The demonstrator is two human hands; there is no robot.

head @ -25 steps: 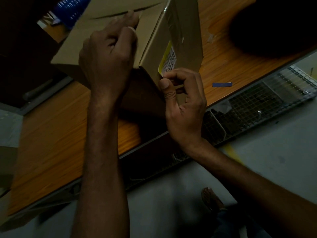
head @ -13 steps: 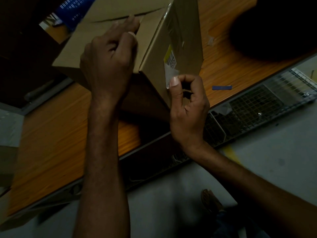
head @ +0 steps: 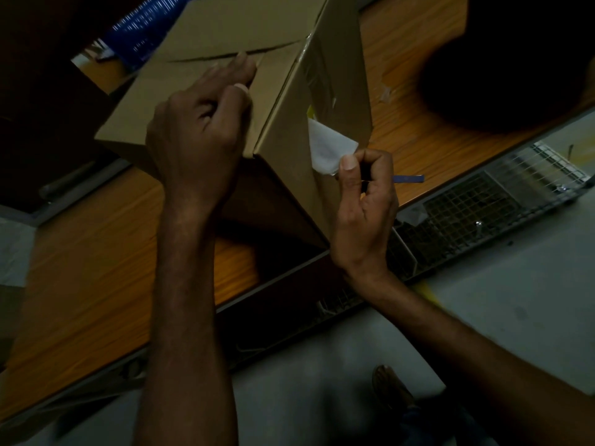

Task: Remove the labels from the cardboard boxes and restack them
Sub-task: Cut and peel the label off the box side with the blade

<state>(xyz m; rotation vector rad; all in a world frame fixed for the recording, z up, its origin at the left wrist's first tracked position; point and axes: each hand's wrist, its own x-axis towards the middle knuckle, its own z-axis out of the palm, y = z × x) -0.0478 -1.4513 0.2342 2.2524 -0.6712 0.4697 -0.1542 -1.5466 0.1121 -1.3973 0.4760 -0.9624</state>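
Head view: the left hand (head: 199, 123) sits on top of the cardboard box (head: 225, 37), its fingers curled down onto the top panel with one fingertip at the flap seam, bracing the box. The right hand (head: 363, 204) pinches the label (head: 328, 146) between thumb and forefinger. The two hands are apart, with the box's near corner between them.

A moment ago only the label's lower corner was lifted and its barcode face still lay flat on the box. Now the right hand has drawn outward from the side panel and most of the label is peeled. Its pale backing is turned toward the camera, and only a yellow sliver at its upper edge clings to the cardboard. The peel looks nearly complete, with restacking still to come.

The label looks thin and limp, curling where it is free. It hangs just above the right thumb, against the box's side panel. The box stands tilted on the wooden table (head: 80, 252). Beyond the right hand lies a small blue strip (head: 409, 178).
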